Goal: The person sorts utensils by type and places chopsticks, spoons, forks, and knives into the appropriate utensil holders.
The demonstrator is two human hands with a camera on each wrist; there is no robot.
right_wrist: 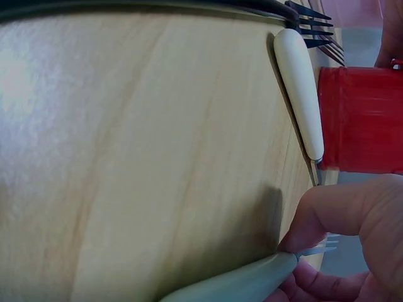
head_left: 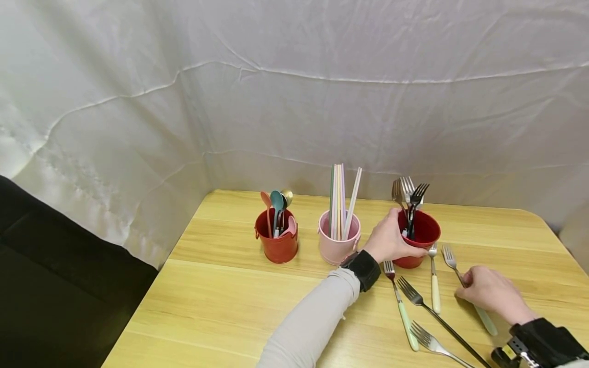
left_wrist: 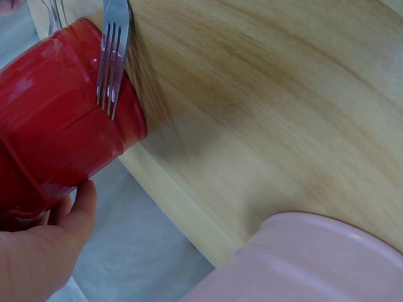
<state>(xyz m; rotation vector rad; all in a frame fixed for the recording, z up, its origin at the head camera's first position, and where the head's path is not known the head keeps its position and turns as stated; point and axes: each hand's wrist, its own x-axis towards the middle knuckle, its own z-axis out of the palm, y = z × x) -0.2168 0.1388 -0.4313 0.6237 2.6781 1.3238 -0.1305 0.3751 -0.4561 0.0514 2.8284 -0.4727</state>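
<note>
My left hand [head_left: 391, 237] grips a red bucket [head_left: 408, 262] from its left side, with the thumb across the front. Several metal and black forks [head_left: 409, 191] stand inside it. In the left wrist view, fingertips [left_wrist: 85, 201] press the red wall [left_wrist: 56, 119]. To the right of the bucket, my right hand [head_left: 494, 291] pinches a fork with a pale green handle [head_left: 485, 320], thumb and finger near where handle meets metal. The right wrist view shows this handle [right_wrist: 239, 282] low over the table, its tines pointing toward the bucket.
Between the arms lie a cream-handled fork [head_left: 435, 294], a light-green-handled fork [head_left: 407, 327], a long dark fork [head_left: 437, 314] and a silver fork [head_left: 430, 342]. Left of them stand a pink bucket [head_left: 333, 250] of straws or sticks and a red bucket [head_left: 279, 251] of spoons. A grey curtain [head_left: 322, 117] hangs behind.
</note>
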